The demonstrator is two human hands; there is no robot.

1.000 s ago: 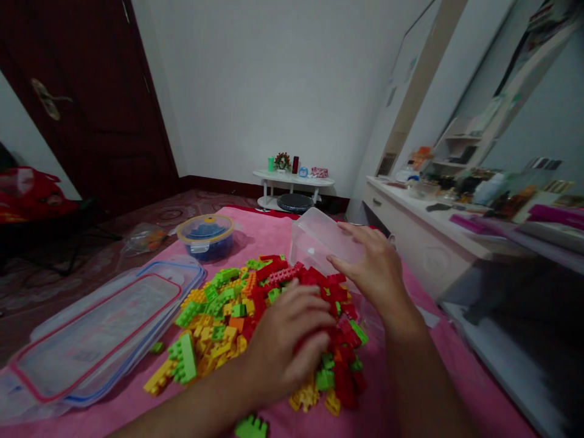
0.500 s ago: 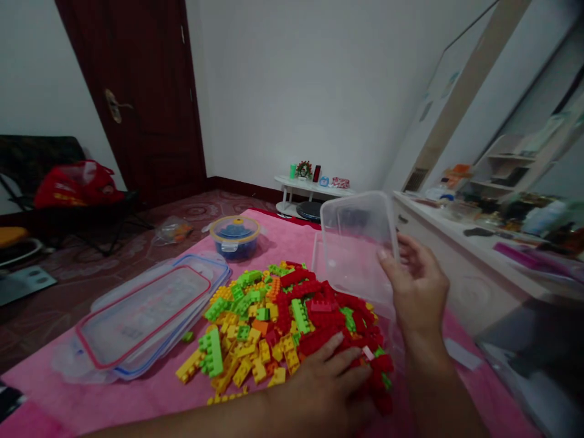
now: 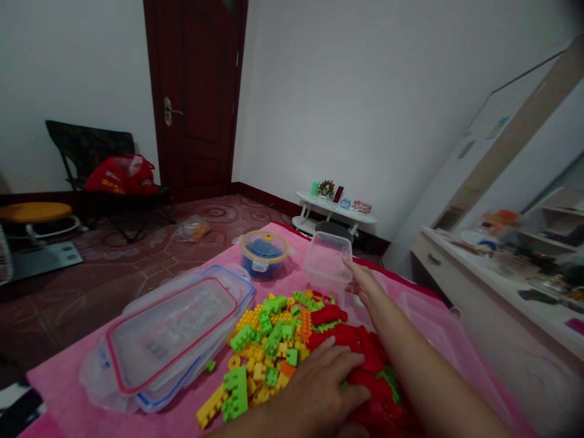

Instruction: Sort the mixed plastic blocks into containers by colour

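A clear plastic container (image 3: 327,258) is gripped at its right side by my right hand (image 3: 361,281), just behind the brick pile. Whether its base rests on the cloth I cannot tell. My left hand (image 3: 326,380) lies over the red bricks (image 3: 371,359) with its fingers spread. To the left of it are yellow bricks (image 3: 259,372) and green bricks (image 3: 236,392), mixed with a few orange ones. My left forearm covers the near side of the pile.
Stacked clear lids (image 3: 173,334) with red and blue seals lie left of the pile. A round lidded container (image 3: 265,252) of blue pieces stands behind it. A large clear tray (image 3: 438,322) is at the right on the pink cloth (image 3: 59,389). A cluttered dresser (image 3: 479,286) borders the right.
My right hand has carried the clear container away from me and left, from beside the pile to behind it. My left hand stays on the red bricks. The view has turned left.
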